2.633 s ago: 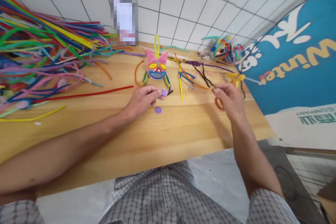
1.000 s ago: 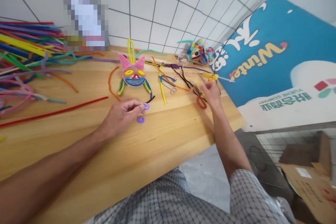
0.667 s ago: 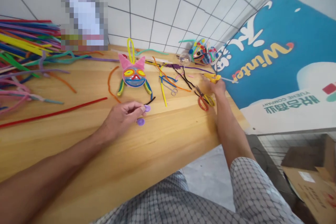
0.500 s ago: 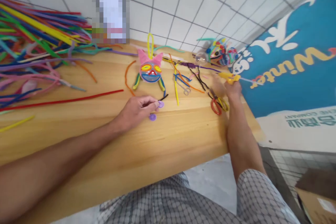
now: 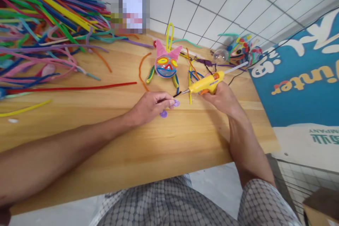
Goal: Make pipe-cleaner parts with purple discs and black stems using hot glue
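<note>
In my right hand (image 5: pixel 222 99) is a yellow hot glue gun (image 5: pixel 203 84), a clear glue stick rising from its back. The gun's metal nozzle points left, close to the fingertips of my left hand (image 5: pixel 153 107). Those fingers pinch a small purple coiled disc (image 5: pixel 176 103) just above the table. A second purple disc (image 5: pixel 164 113) lies below the same hand. A short black stem (image 5: pixel 177 94) shows beside the nozzle. Behind my left hand sits a clear ball figure (image 5: pixel 166 65) with pink ears, yellow eyes, striped limbs and a yellow loop on top.
Many coloured pipe cleaners (image 5: pixel 53 24) are heaped at the left, with a long red one (image 5: pixel 79 87) in front. At the back right are a clear ball (image 5: pixel 220 56) and a colourful decorated figure (image 5: pixel 239 51). The gun's black cord (image 5: pixel 284 40) runs along the blue sign (image 5: pixel 304 88).
My right hand has brought the glue gun from the right side of the table leftward to my left hand. The left hand still pinches the purple disc. The view has shifted slightly.
</note>
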The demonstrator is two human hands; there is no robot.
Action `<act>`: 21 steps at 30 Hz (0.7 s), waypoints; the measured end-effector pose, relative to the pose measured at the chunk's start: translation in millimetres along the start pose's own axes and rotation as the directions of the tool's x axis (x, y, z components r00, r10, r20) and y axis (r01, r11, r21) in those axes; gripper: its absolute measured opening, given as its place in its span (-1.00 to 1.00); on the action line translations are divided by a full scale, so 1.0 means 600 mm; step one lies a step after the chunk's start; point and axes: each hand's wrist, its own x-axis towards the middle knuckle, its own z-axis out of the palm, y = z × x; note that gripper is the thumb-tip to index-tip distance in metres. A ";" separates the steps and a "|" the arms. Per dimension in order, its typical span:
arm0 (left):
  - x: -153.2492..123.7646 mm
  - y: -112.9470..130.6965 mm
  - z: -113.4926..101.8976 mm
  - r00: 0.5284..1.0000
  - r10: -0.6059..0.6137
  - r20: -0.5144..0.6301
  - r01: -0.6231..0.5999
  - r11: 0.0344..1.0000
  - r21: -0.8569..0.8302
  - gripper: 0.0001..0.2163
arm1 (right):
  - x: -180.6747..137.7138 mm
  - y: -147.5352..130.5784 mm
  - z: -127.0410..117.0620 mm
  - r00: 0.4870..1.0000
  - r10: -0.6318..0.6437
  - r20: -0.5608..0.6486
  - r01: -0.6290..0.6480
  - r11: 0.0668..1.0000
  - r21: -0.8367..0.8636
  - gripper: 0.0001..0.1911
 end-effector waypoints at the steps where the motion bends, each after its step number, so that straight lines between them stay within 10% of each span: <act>1: 0.000 0.000 0.000 1.000 0.015 0.005 -0.015 1.000 -0.004 -0.77 | 0.000 -0.004 0.003 1.000 -0.003 0.029 0.004 1.000 -0.026 -0.89; 21: 0.002 0.003 0.003 1.000 0.006 0.014 -0.006 1.000 -0.019 -0.78 | 0.001 0.002 0.025 0.976 -0.011 0.218 0.000 0.999 0.048 -0.87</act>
